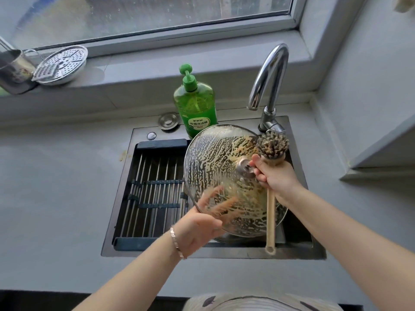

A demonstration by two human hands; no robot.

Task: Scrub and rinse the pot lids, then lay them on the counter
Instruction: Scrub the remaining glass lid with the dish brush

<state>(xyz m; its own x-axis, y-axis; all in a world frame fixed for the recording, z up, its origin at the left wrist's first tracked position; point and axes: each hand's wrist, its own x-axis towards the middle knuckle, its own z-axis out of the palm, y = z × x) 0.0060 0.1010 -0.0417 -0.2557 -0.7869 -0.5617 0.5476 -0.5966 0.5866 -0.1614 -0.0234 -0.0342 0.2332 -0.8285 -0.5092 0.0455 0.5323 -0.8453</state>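
grey counter (56,176) under a window (157,14), dark sink (202,252) set in it. a soapy glass pot lid (215,158) tilts above the sink's right half. the left hand (197,227) grips its near-left rim; the right hand (274,176) clasps a wooden dish brush (270,212), bristles up, by the knob (244,167).

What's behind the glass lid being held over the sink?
Through the soapy glass lid, the left hand's fingers show behind it, gripping its rim. The soap bottle's base is covered by the lid, and suds blur the sink beneath.

Grey counter (56,176), inset sink (202,252), green soap bottle (195,104) behind it
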